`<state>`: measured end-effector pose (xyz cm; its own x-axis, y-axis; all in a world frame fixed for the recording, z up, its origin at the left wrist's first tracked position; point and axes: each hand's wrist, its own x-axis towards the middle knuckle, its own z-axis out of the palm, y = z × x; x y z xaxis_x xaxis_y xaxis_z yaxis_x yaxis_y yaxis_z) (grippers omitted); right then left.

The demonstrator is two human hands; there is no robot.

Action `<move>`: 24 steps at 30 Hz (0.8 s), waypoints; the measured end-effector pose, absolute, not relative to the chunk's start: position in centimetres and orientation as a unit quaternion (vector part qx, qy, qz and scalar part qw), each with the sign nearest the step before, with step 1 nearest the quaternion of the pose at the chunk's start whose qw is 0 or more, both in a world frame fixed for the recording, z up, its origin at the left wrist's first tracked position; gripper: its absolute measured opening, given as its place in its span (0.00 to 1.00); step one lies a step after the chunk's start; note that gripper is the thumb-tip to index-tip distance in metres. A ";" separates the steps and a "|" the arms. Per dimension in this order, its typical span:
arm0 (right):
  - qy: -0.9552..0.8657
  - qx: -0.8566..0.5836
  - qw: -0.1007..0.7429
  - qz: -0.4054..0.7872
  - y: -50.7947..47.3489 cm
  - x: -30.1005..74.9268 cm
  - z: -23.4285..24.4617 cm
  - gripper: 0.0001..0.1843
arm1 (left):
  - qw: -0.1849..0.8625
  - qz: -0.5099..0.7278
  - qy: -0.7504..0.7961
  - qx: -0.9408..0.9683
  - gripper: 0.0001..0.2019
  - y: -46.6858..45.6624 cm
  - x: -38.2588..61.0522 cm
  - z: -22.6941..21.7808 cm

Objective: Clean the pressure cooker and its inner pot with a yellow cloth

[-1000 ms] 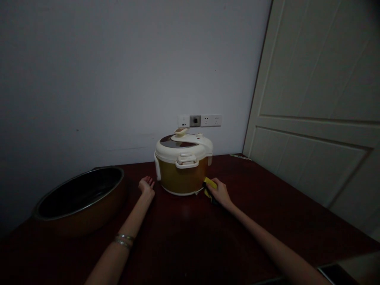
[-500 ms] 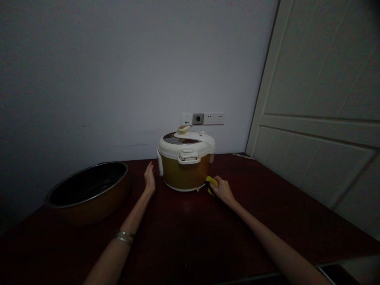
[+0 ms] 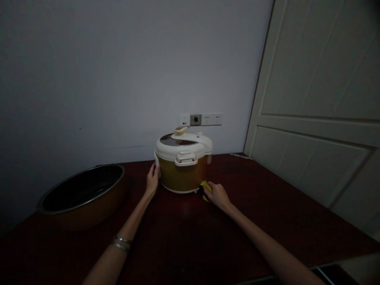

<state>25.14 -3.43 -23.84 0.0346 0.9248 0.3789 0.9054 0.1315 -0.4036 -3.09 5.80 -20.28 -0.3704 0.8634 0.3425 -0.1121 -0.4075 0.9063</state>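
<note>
A gold and white electric pressure cooker [image 3: 182, 174] stands on the dark red table, its lid closed. My left hand [image 3: 152, 180] is at the cooker's left side, its outstretched fingers against the white panel there. With my right hand [image 3: 219, 195] I grip a small yellow and black cleaning pad [image 3: 205, 190]. The pad meets the lower right edge of the cooker, near its base; my fingers partly hide it.
A large round brown pot [image 3: 86, 209] with a dark inside and metal rim sits on the table [image 3: 184, 241] at left. Wall sockets [image 3: 212, 119] are behind the cooker. A pale panelled door [image 3: 314, 130] borders the right side.
My left hand has moved from just beside the cooker to touch its side panel. My right hand has brought the pad slightly left and down along the base. The view has shifted slightly.
</note>
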 end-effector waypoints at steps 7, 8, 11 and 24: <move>-0.703 -0.669 0.241 -0.016 -3.2 25.1 -23.7 0.15 | 0.336 0.714 0.425 0.443 0.13 5.4 -2.7 -19.7; -0.702 -0.673 0.233 -0.026 -3.2 25.3 -23.6 0.16 | 0.341 0.716 0.423 0.439 0.13 5.4 -2.7 -19.7; -0.715 -0.666 0.204 -0.059 -3.5 25.3 -23.3 0.15 | 0.350 0.720 0.413 0.434 0.14 5.6 -2.8 -19.9; -0.856 -0.456 0.135 -0.203 -5.1 21.8 -23.3 0.13 | 0.321 0.703 0.417 0.478 0.20 7.2 -3.6 -21.5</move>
<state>21.82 -5.06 -23.32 -0.5470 0.7264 0.4161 0.8359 0.5008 0.2247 -3.63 7.21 -21.51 -0.3376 0.8502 0.4040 -0.0526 -0.4456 0.8937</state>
